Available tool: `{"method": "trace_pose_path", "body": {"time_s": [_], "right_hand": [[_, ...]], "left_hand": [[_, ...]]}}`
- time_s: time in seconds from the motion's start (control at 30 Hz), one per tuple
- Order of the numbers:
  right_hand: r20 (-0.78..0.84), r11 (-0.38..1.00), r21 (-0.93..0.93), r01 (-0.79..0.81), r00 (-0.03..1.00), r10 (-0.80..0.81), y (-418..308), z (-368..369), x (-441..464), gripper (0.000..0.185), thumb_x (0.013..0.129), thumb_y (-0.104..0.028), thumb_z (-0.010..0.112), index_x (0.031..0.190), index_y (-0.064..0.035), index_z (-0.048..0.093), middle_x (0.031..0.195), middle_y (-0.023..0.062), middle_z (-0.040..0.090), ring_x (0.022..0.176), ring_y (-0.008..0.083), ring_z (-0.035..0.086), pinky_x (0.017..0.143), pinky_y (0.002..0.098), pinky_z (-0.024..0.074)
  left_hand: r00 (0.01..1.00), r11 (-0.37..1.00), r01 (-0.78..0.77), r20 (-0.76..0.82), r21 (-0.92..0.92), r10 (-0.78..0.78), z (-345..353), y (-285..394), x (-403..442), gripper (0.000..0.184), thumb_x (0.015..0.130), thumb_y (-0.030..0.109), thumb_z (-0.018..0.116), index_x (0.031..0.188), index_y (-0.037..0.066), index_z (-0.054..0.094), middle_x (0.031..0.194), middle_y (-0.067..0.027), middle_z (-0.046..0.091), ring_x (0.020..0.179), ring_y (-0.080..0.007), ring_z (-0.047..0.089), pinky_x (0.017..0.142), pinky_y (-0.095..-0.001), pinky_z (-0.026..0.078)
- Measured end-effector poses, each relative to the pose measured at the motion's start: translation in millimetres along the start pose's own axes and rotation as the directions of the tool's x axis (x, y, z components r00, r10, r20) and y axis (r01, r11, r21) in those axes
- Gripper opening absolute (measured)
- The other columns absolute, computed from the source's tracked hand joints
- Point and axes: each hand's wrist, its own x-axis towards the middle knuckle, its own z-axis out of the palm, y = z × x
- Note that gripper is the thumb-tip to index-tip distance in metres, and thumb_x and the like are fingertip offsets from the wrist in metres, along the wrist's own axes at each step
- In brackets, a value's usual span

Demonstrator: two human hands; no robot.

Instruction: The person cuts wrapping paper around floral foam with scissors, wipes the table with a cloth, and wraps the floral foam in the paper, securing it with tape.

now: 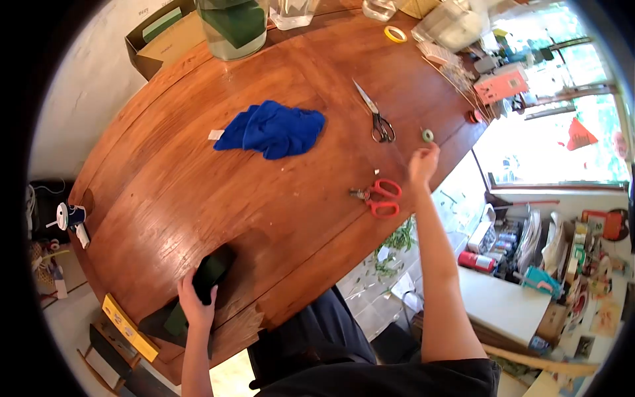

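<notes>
My left hand (196, 301) is closed around a dark green block-like object (215, 268) at the table's lower left. Under that wrist lies a dark flat piece with a green part (175, 321). On the right, my right hand (423, 164) is beside a small pale green roll (427, 135); its fingers are bent together, and whether they hold something is too small to tell. Red-handled shears (383, 198) lie to the left of that forearm. Black-handled scissors (376, 119) lie farther back. A crumpled blue cloth (274, 129) rests mid-table.
Glass vessels (241, 33) and a yellow tape roll (395, 34) stand along the back of the wooden table (297, 212). A yellow box (130, 327) is at the lower left edge, a cup (69, 215) at the far left. Cut leaves (397, 245) lie on the floor.
</notes>
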Motion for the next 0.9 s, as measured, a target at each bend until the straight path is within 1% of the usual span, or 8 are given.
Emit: {"method": "trace_pose_path", "body": {"time_s": [0.07,0.2,0.27,0.4,0.47,0.53,0.7,0.9], "right_hand": [[0.124,0.973,-0.23,0.015,0.992,0.014,45,9,50,0.044,0.083,-0.012,0.062,0.125,-0.006,0.052,0.112,0.0222,0.058,0.102,0.0378,0.058,0.09,0.0465,0.0467],[0.421,0.791,-0.473,0.388,0.888,-0.185,109,25,98,0.04,0.086,-0.031,0.067,0.118,-0.0078,0.063,0.112,0.0169,0.063,0.11,0.0384,0.055,0.094,0.0485,0.0444],[0.441,0.764,-0.401,0.505,0.838,-0.323,120,31,110,0.032,0.086,-0.028,0.068,0.112,-0.0089,0.068,0.104,0.0193,0.067,0.1,0.0389,0.059,0.091,0.0471,0.046],[0.38,0.73,-0.051,0.681,0.69,-0.617,188,45,164,0.026,0.09,-0.025,0.068,0.101,-0.0017,0.067,0.092,0.0136,0.066,0.09,0.0293,0.061,0.083,0.0412,0.048],[0.263,0.952,0.024,0.305,0.917,-0.3,127,35,148,0.023,0.094,-0.022,0.065,0.103,-0.0008,0.067,0.09,0.0084,0.066,0.088,0.0213,0.061,0.08,0.0336,0.0492],[0.456,0.907,0.421,-0.009,0.866,-0.204,26,21,105,0.022,0.096,-0.02,0.062,0.105,-0.0003,0.067,0.095,0.0057,0.066,0.088,0.0159,0.061,0.079,0.0284,0.0494],[0.807,0.8,0.578,-0.161,0.257,-0.531,-248,7,-88,0.009,0.09,0.0,0.056,0.096,-0.0006,0.063,0.116,0.015,0.063,0.093,0.019,0.064,0.084,0.0318,0.0524],[0.668,0.787,0.456,-0.415,-0.424,-0.611,-369,73,-240,0.014,0.096,-0.01,0.052,0.103,-0.0007,0.06,0.091,0.0062,0.067,0.081,0.0113,0.062,0.074,0.0265,0.0517]], "left_hand": [[1.0,1.0,-0.023,0.008,0.021,0.023,0,1,2,0.069,0.066,0.0,0.081,0.128,0.003,0.049,0.115,-0.0202,0.056,0.104,-0.0418,0.054,0.091,-0.0449,0.046],[0.996,0.999,0.033,-0.086,0.023,-0.031,-1,15,9,0.074,0.063,-0.001,0.081,0.13,0.004,0.048,0.115,-0.0192,0.057,0.104,-0.0424,0.054,0.091,-0.0456,0.046],[0.978,0.974,0.188,-0.066,-0.127,-0.197,3,9,2,0.074,0.059,-0.002,0.081,0.127,0.004,0.052,0.114,-0.0191,0.058,0.106,-0.0425,0.053,0.092,-0.0463,0.045],[0.995,0.993,0.093,0.028,0.067,-0.095,-11,19,19,0.07,0.048,-0.003,0.077,0.115,0.005,0.06,0.112,-0.0159,0.059,0.106,-0.0385,0.054,0.092,-0.0442,0.046],[0.992,0.991,0.117,0.033,0.066,-0.12,-10,18,17,0.066,0.05,0.0,0.079,0.113,0.006,0.059,0.115,-0.0122,0.06,0.107,-0.0363,0.054,0.092,-0.0452,0.046],[0.981,0.98,0.182,0.048,0.078,-0.186,-12,19,15,0.069,0.049,0.001,0.08,0.115,0.009,0.06,0.115,-0.0101,0.061,0.107,-0.0344,0.054,0.093,-0.0449,0.046],[0.967,0.965,0.234,0.077,0.12,-0.244,-15,18,14,0.072,0.047,0.004,0.081,0.116,0.012,0.063,0.118,-0.0061,0.062,0.106,-0.0303,0.055,0.092,-0.0431,0.047],[0.97,0.969,0.238,0.042,0.065,-0.241,-13,11,14,0.073,0.042,0.004,0.077,0.113,0.011,0.065,0.119,-0.0065,0.062,0.103,-0.0311,0.056,0.087,-0.0421,0.048]]}}
